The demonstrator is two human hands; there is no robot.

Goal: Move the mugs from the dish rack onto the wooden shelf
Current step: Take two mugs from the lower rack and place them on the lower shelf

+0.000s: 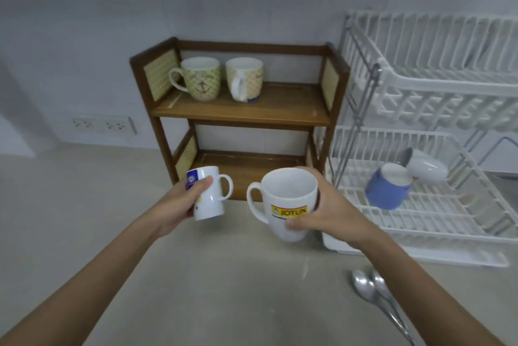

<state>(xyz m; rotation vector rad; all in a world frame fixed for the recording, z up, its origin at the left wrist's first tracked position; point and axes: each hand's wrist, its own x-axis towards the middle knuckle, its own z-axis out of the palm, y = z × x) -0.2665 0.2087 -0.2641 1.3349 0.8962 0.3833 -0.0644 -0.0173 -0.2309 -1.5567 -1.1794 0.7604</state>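
My left hand (185, 202) grips a small white mug with a blue label (208, 194), held above the counter with its handle to the right. My right hand (328, 211) holds a larger white mug with a yellow logo (288, 200), mouth up, handle to the left. Both are in front of the wooden shelf (280, 113). Its upper board carries a green anchor mug (200, 78) and a pale patterned mug (244, 78). Its lower board is bare. The white dish rack (420, 222) at the right holds a blue mug (388, 190) and a white mug (426, 165), both lying tilted.
Two metal spoons (375, 289) lie on the grey counter at the lower right, in front of the rack. A wall socket strip (102, 124) sits left of the shelf. The rack's upper tier (448, 82) holds nothing visible.
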